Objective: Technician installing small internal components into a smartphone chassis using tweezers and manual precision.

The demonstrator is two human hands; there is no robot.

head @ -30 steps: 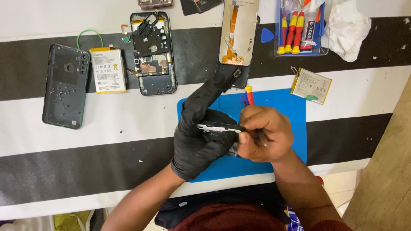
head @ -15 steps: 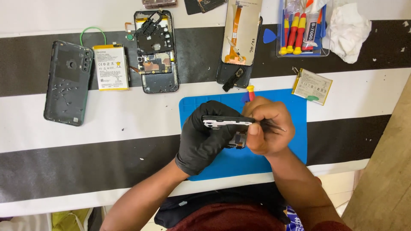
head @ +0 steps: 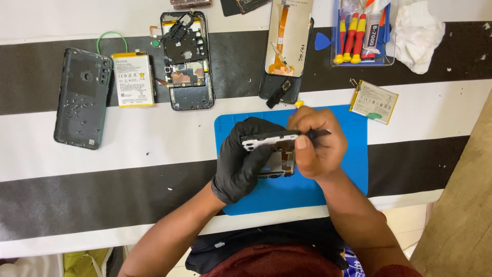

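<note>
The left hand, in a black glove, has its grip closed around a phone frame, which it holds on edge over the blue mat. The gloved fingers wrap the left end of the frame, and its inner parts face toward the person. The right hand is bare; its grip is narrow, pinched on a thin dark tool whose end shows past the fingers on the right side. This hand lies against the right part of the frame, with the thumb pressed on it. Where the tip of the tool meets the frame I cannot tell, because the fingers hide it.

The blue mat lies on a worktop covered with black and white stripes. Just beyond the mat lies a phone screen panel with an orange flex cable, face down. To its left is an opened phone body with the boards showing, then a white battery with a yellow edge, and a dark back cover at the far left. To the right of the mat, near its upper corner, lies a second battery. Farther away stands a clear tray with red and yellow screwdrivers, a blue pick just beside it, and a crumpled white cloth.
</note>
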